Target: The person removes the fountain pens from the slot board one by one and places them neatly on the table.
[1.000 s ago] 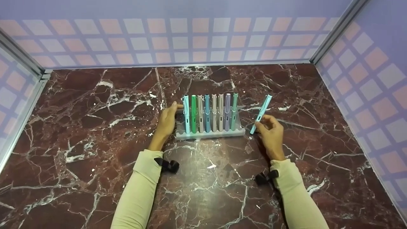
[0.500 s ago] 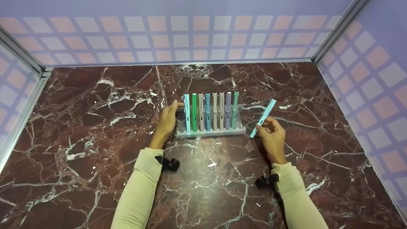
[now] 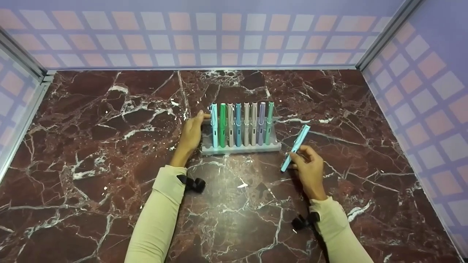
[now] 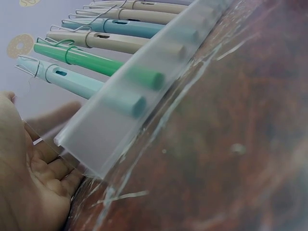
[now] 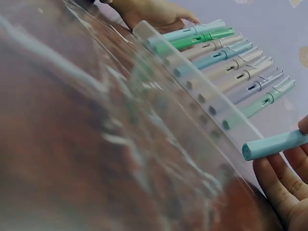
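In the head view, my right hand (image 3: 310, 168) pinches a light blue pen (image 3: 300, 139) between thumb and fingers, to the right of a clear pen stand (image 3: 241, 149). The pen leans, its upper end to the right; its blunt lower end shows close to the stand in the right wrist view. My left hand (image 3: 191, 134) holds the stand's left side, with fingers behind the see-through panel (image 4: 91, 144) and the thumb on the near side. Several pens stand in a row: light blue (image 3: 214, 128), green (image 3: 223, 128), beige, blue, purple and teal (image 3: 270, 124).
The stand rests on a dark red marbled tabletop (image 3: 234, 226). A lilac wall (image 3: 234, 36) with pink and white squares closes off the back, and another wall (image 3: 420, 80) rises at the right. A black strap device (image 3: 193, 183) sits on each wrist.
My right hand has moved nearer to me with the light blue pen, which now sits lower beside the stand. The left hand has kept its place at the stand.
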The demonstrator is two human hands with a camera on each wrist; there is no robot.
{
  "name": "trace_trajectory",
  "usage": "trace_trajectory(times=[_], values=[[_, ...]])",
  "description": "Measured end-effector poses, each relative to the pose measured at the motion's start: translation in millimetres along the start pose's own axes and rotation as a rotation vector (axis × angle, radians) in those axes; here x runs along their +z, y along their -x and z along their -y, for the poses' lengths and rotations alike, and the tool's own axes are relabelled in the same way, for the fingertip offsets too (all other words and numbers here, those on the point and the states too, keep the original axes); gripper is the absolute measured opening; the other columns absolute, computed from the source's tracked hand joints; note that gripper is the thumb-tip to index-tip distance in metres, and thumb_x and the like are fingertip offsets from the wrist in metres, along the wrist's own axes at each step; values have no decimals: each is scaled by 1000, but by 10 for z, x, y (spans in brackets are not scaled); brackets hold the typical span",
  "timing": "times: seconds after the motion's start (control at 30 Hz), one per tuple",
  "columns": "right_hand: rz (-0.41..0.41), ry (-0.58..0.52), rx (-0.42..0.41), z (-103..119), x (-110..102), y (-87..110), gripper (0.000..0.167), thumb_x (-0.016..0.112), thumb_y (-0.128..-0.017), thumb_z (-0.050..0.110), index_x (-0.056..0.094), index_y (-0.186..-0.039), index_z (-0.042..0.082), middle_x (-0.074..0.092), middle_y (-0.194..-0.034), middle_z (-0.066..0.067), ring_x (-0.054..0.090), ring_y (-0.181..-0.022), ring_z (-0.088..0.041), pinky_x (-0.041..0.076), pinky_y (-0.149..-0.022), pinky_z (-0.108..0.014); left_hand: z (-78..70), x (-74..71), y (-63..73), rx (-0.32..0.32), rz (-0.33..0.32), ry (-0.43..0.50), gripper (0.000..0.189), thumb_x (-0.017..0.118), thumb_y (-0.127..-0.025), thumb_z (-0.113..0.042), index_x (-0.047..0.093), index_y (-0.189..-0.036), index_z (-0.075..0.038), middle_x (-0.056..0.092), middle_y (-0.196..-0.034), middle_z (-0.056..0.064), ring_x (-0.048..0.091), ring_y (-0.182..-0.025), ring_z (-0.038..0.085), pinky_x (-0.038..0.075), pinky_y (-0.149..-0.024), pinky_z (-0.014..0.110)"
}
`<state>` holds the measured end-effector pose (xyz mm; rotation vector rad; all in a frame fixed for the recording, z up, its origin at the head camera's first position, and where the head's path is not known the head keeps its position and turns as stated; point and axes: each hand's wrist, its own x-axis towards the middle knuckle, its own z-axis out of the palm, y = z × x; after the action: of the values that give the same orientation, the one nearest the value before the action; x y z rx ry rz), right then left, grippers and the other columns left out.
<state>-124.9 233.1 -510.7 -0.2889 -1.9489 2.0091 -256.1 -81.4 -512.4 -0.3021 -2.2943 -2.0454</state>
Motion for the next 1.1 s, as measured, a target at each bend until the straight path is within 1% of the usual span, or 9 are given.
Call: trace_trajectory(times=[0.13,0.3,0.37,0.5,0.6,0.73,0.8,0.9,1.1], values=[[33,14,-10,-5,24,76,8,66,-87,-12,60,-92,-7,65,-82,-3,63,-61,-8,56,-52,-23,0,-21,12,-21,-7,-10,49,30,-109,-23,67,-116,8,70,-110,25,65,-100,38,51,-91,36],[98,10,-20,-1,67,185,12,65,-87,-13,59,-97,-17,66,-80,-4,64,-61,-9,58,-54,-27,-3,-32,17,-27,-11,5,49,31,-110,-23,68,-114,8,71,-105,24,66,-90,34,53,-79,29],[119,12,-12,-1,83,219,14,65,-87,-13,59,-98,-18,65,-80,-4,65,-61,-10,58,-54,-28,-11,-33,20,-30,-3,27,49,30,-110,-24,68,-114,8,71,-101,25,66,-82,30,54,-72,28],[145,21,-5,-1,112,266,14,67,-87,-11,60,-97,-18,66,-78,-4,65,-60,-11,58,-54,-28,-11,-32,20,-35,8,47,50,30,-110,-25,68,-114,7,70,-97,24,64,-75,21,53,-67,26],[167,31,-18,-13,134,280,14,67,-88,-10,61,-96,-19,68,-76,-4,66,-57,-12,58,-52,-29,-2,-31,17,-25,2,37,49,30,-110,-24,68,-114,7,70,-99,23,64,-80,21,53,-73,27],[206,44,-35,-28,185,297,15,67,-90,-8,61,-97,-20,69,-75,-4,65,-55,-14,57,-49,-31,8,-23,11,-8,-3,21,48,31,-109,-22,68,-114,8,71,-109,24,66,-96,29,51,-89,33],[224,62,-40,-28,224,311,15,68,-90,-7,62,-97,-19,69,-74,-4,65,-54,-14,57,-48,-31,10,-18,9,-12,-1,17,48,31,-109,-22,67,-115,9,70,-111,25,65,-101,32,50,-93,36],[251,93,-43,-24,293,336,15,69,-90,-6,63,-96,-18,70,-72,-6,65,-52,-13,57,-47,-32,6,-12,9,-24,8,13,49,30,-109,-24,67,-116,8,70,-111,26,65,-100,35,51,-93,39],[290,101,-39,-21,433,380,13,70,-89,-5,65,-94,-16,70,-71,-9,66,-52,-14,57,-47,-35,2,1,10,-11,1,1,49,31,-109,-24,69,-114,7,71,-109,24,66,-100,34,50,-94,39]])
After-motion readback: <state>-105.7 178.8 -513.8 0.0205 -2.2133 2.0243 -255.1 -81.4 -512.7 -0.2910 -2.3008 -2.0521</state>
